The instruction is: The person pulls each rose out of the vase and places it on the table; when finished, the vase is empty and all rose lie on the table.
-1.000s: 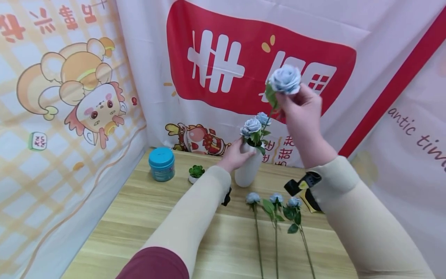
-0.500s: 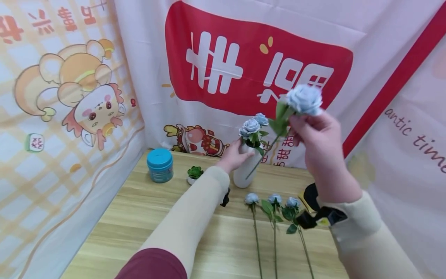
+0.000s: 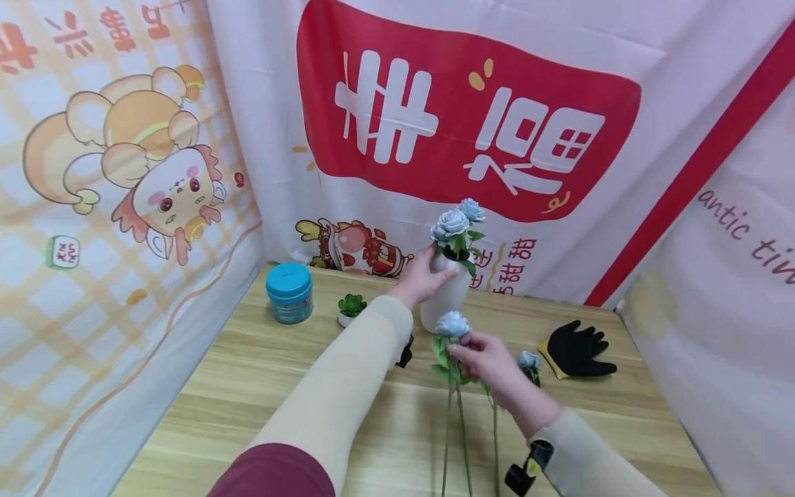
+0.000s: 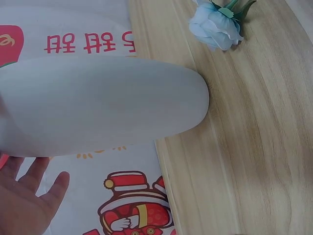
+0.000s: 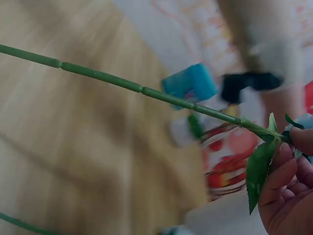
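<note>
My left hand (image 3: 422,279) holds the upper part of a tall white vase (image 3: 452,295), which stands upright at the back of the table. Two pale blue roses (image 3: 452,225) with green leaves rise out of its mouth. In the left wrist view the vase (image 4: 102,105) lies across the picture, with fingers (image 4: 34,174) at its side. Just in front of the vase, my right hand (image 3: 491,364) pinches another blue rose (image 3: 453,324) right below its bloom. Its long green stem (image 5: 142,89) extends away from the fingers in the right wrist view.
Another rose (image 3: 529,359) lies on the wooden table (image 3: 298,407), and more stems run beneath my right hand. A black work glove (image 3: 577,351) rests at the right. Further left are a small potted succulent (image 3: 352,305) and a blue-lidded jar (image 3: 289,293). Printed cloth hangs behind.
My right hand has brought the rose down and left, from high at the right to low in front of the vase. The left hand stays on the vase.
</note>
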Tool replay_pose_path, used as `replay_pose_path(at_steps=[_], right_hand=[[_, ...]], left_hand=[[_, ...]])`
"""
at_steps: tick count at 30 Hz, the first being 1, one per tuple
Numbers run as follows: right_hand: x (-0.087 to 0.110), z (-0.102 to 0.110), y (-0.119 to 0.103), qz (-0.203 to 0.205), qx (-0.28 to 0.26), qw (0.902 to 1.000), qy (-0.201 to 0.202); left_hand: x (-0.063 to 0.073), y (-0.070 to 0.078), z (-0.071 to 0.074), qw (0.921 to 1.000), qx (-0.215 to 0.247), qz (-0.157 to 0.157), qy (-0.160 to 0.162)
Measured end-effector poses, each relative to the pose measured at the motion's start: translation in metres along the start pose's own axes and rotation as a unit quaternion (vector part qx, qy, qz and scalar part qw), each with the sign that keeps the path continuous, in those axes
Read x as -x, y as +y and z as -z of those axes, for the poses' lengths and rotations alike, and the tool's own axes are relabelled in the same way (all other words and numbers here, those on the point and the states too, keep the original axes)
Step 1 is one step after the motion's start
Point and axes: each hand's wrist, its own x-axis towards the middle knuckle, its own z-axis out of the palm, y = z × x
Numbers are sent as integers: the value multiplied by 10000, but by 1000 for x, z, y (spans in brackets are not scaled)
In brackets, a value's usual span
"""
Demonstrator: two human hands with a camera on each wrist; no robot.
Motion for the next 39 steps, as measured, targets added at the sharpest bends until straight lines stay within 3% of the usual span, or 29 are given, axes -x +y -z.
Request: replay_pose_path(at_steps=[6, 11, 23, 27, 31, 36, 39], right_hand=[[-25, -21, 57, -516, 348, 9980, 146], [-43, -33, 88, -664, 845, 9936, 343], [-62, -43, 119, -856, 1162, 9863, 794], [-60, -41, 114, -545, 1325, 9839, 1067], [-62, -32, 88, -196, 966, 9852, 1401], [-80, -13, 47, 162, 325, 9746, 2210], [-95, -1, 28, 575, 345, 9694, 2363]], left_hand=[[-2, 3, -1, 9999, 106, -30, -58], [-2, 7, -1, 9998, 175, -76, -55], [6, 11, 1, 9994, 315, 37, -118], [4, 9, 0, 9996, 230, 60, -124], [3, 7, 1, 9997, 210, 65, -58], [2, 3, 2, 9998, 170, 58, -78], [2, 2, 2, 9998, 170, 61, -99]])
